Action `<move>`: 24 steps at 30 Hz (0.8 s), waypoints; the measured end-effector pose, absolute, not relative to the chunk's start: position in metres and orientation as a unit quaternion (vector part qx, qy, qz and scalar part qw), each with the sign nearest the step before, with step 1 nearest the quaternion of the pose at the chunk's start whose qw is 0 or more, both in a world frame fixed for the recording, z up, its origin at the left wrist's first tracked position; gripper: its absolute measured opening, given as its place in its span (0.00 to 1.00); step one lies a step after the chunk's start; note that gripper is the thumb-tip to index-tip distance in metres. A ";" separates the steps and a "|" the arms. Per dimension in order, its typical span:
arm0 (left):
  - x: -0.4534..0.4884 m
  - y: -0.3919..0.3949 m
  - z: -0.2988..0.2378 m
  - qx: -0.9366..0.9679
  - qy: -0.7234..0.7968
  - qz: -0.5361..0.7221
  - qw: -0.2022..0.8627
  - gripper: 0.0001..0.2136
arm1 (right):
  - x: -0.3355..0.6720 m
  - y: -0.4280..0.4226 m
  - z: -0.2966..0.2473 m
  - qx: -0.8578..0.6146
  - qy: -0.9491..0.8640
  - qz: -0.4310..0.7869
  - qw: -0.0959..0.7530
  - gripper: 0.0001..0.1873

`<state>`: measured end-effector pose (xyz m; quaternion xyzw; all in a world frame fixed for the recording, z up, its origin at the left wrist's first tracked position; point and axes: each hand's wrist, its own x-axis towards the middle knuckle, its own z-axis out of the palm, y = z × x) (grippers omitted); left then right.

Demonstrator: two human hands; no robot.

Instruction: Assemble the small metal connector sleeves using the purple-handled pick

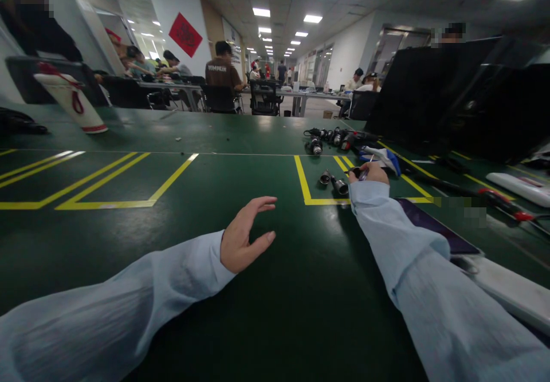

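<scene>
My left hand (247, 236) is held low over the green table (240, 325), thumb and fingers apart, with nothing in it. At the right, inside a yellow-taped rectangle (307, 184), my right hand (373, 173) has its fingers closed around a small dark part, largely hidden by the hand. Just left of those fingers lie two short metal cylindrical pieces, one (325, 178) standing apart and the other (340, 185) with a dark end. A blue and white item (389, 160) lies right behind the right hand.
Behind the taped area sit several dark cylindrical metal parts (316, 146) with cables. Large black screens (433, 95) stand at the right. A dark flat tablet-like panel (438, 227) lies beside my right forearm. A white and red tumbler (77, 98) stands far left. People sit at tables beyond.
</scene>
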<state>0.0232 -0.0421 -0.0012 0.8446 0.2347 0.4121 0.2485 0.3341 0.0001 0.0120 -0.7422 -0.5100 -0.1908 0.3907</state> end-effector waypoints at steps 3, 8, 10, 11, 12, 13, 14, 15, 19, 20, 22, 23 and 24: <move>0.022 -0.042 0.000 0.847 0.234 0.406 0.250 0.24 | 0.336 0.001 0.010 -0.773 -0.494 -0.162 0.364 0.09; 0.021 -0.041 0.001 0.858 0.218 0.398 0.241 0.23 | 0.334 -0.001 0.012 -0.808 -0.484 -0.126 0.312 0.08; 0.021 -0.040 0.001 0.861 0.213 0.398 0.237 0.23 | 0.332 -0.003 0.013 -0.819 -0.481 -0.114 0.292 0.07; 0.021 -0.040 0.001 0.861 0.212 0.398 0.235 0.22 | 0.332 -0.004 0.013 -0.824 -0.479 -0.108 0.282 0.07; 0.021 -0.040 0.001 0.862 0.212 0.397 0.233 0.22 | 0.332 -0.005 0.014 -0.829 -0.477 -0.103 0.273 0.07; 0.021 -0.040 0.001 0.863 0.211 0.397 0.232 0.22 | 0.332 -0.005 0.014 -0.833 -0.475 -0.098 0.265 0.07; 0.021 -0.040 0.001 0.863 0.210 0.397 0.231 0.22 | 0.332 -0.006 0.014 -0.837 -0.473 -0.095 0.258 0.07; 0.021 -0.040 0.001 0.863 0.209 0.397 0.231 0.21 | 0.332 -0.007 0.015 -0.840 -0.471 -0.092 0.252 0.07; 0.020 -0.040 0.001 0.863 0.212 0.397 0.229 0.21 | 0.333 -0.009 0.018 -0.845 -0.471 -0.094 0.235 0.08; 0.020 -0.040 0.001 0.863 0.213 0.397 0.230 0.21 | 0.333 -0.010 0.019 -0.845 -0.472 -0.096 0.233 0.09; 0.020 -0.040 0.001 0.863 0.212 0.395 0.232 0.21 | 0.331 -0.010 0.022 -0.842 -0.478 -0.104 0.229 0.10; 0.020 -0.040 0.001 0.863 0.212 0.394 0.234 0.21 | 0.330 -0.010 0.022 -0.839 -0.483 -0.107 0.226 0.11; 0.020 -0.040 0.000 0.864 0.211 0.393 0.234 0.21 | 0.327 -0.009 0.022 -0.835 -0.491 -0.111 0.221 0.13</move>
